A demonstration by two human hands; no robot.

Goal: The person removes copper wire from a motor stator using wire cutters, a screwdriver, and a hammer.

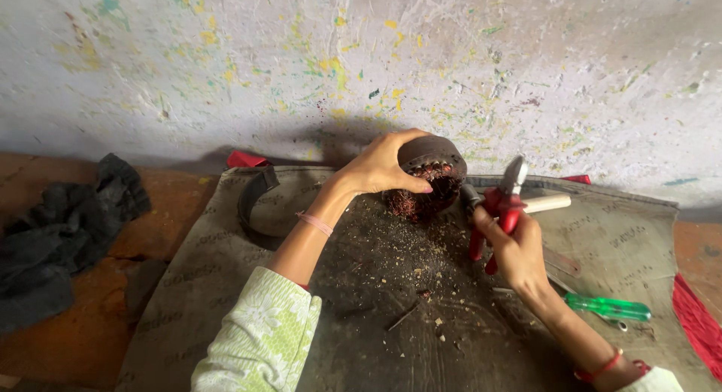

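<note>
Sacking [226, 264] of a greyish woven kind, with faded printed lettering repeated across it, covers the floor as a work mat, its far edge lying against the paint-flecked wall [361, 54]; the lettering is too worn and small to make out. At the middle of the mat's far edge stands a dark round motor stator [432, 178], its reddish copper winding showing at the open face, which is turned toward the person. The left hand [383, 166] rests over the stator's top and left side, fingers curved and spread around the casing, thumb pressed against the front near the winding, gripping it steady. The right hand [515, 249] is closed around the red handles of a pair of pliers [500, 204], the grey head pointing up and just beside the stator's right side; whether the pliers' tip touches the winding cannot be told. Behind the pliers lies a pale wooden handle [547, 203], and near the right wrist a green-handled screwdriver [608, 308] lies on the mat. A dark curved band [252, 200] sits on the mat's left part, a black cloth [60, 227] lies on the orange floor to the left, and copper scraps and dust are scattered in front of the stator.
</note>
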